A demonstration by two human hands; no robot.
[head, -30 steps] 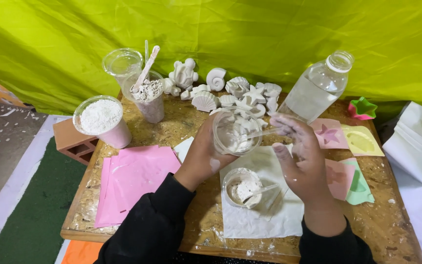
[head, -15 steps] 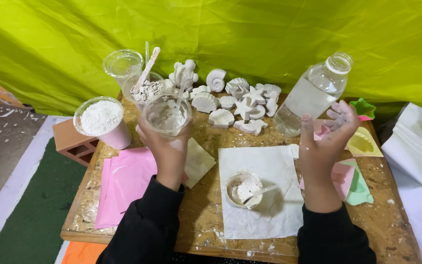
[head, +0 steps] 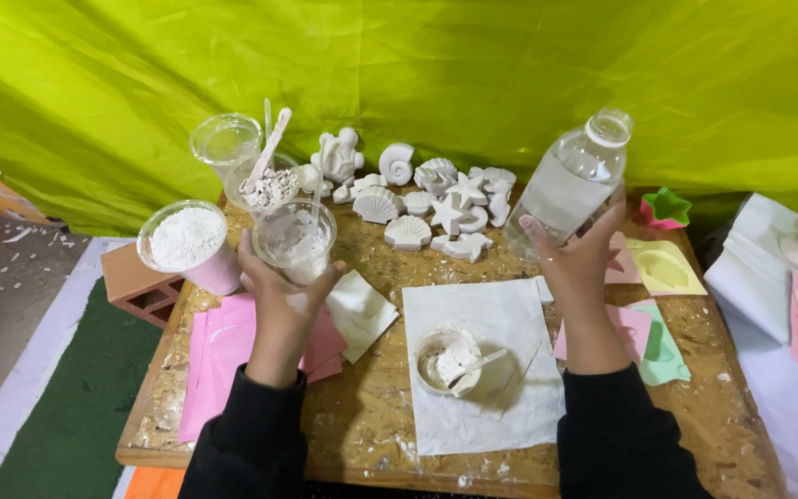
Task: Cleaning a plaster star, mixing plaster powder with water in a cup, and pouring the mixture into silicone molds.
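Observation:
My left hand [head: 279, 291] grips a clear plastic cup [head: 294, 238] smeared white inside, held over the left part of the wooden table [head: 376, 425]. My right hand [head: 576, 263] is wrapped around a clear plastic bottle [head: 570, 180] that leans to the right, its cap off. Between my arms, a small bowl [head: 448, 360] with white paste and a spoon rests on a white sheet [head: 482, 407]. Beside the cup stands a container of white powder [head: 188, 242].
White plaster shell, star and seahorse casts [head: 436, 203] lie along the table's far side. Two more cups [head: 237, 152] with a stirrer stand back left. Pink, yellow and green moulds [head: 658, 305] lie right, pink sheets [head: 223, 342] left, a brick [head: 136, 282] off the edge. A yellow-green cloth hangs behind.
My left hand carried the cup from the table's middle to the left, near the powder container. My right hand moved right and closed around the bottle.

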